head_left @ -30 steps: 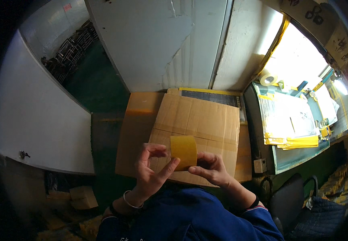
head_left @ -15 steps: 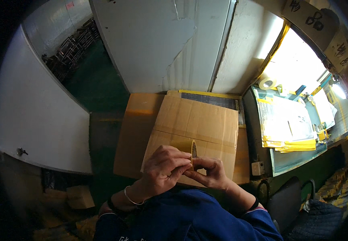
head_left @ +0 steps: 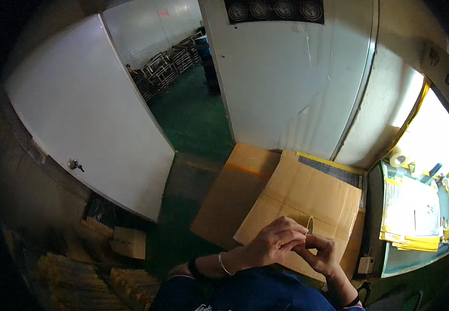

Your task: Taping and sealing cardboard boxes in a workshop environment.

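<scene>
We see the left hand (head_left: 275,242) and right hand (head_left: 322,254) meeting above a flattened cardboard box (head_left: 302,199); both sets of fingers are pressed together, pinching a thin yellow piece (head_left: 310,224) (perhaps a roll of tape seen edge-on, too small to tell) held upright between them; the box lies on brown cardboard sheets (head_left: 229,192); at the right a desk (head_left: 377,217) carries yellow-edged papers (head_left: 413,217); a white door (head_left: 94,129) stands open at the left.

A white door (head_left: 87,124) with a round knob (head_left: 73,164) stands open onto a green floor (head_left: 193,116). White wall panels (head_left: 292,78) rise ahead; bright light falls on the desk (head_left: 421,207) at right.
</scene>
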